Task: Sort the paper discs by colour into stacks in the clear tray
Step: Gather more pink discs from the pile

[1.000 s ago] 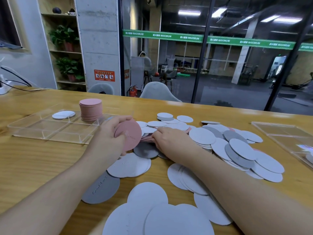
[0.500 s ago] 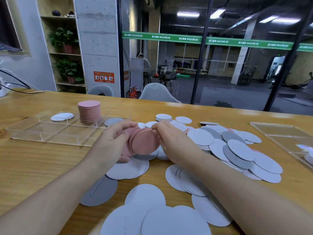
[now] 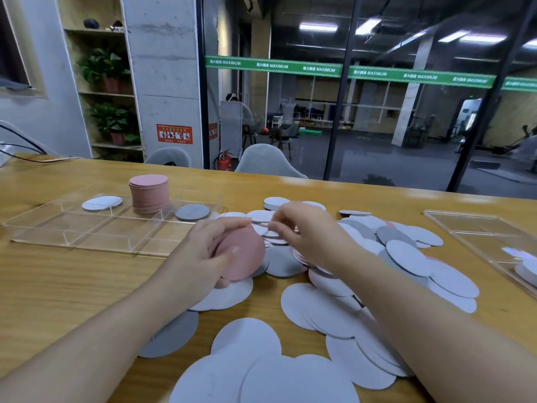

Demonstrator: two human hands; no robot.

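My left hand [image 3: 200,254] grips a small bunch of pink discs [image 3: 245,258] just above the table, right of the clear tray [image 3: 87,242]. The tray holds a tall pink stack [image 3: 148,193], a white disc [image 3: 101,202] in its back-left compartment and a grey disc [image 3: 191,212] in the back right. My right hand [image 3: 311,231] hovers over the loose pile of white, grey and pink discs [image 3: 406,257], its curled fingertips at some small white discs. Whether it pinches one is unclear.
Large white discs [image 3: 261,373] and a grey disc [image 3: 171,335] lie spread near the table's front edge. A second clear tray [image 3: 479,231] stands at the right. Chairs and a glass wall are beyond the far edge.
My right hand took a pink disc from the pile and passed it onto the bunch in my left hand, then drew back right to the pile. My left hand dropped slightly.
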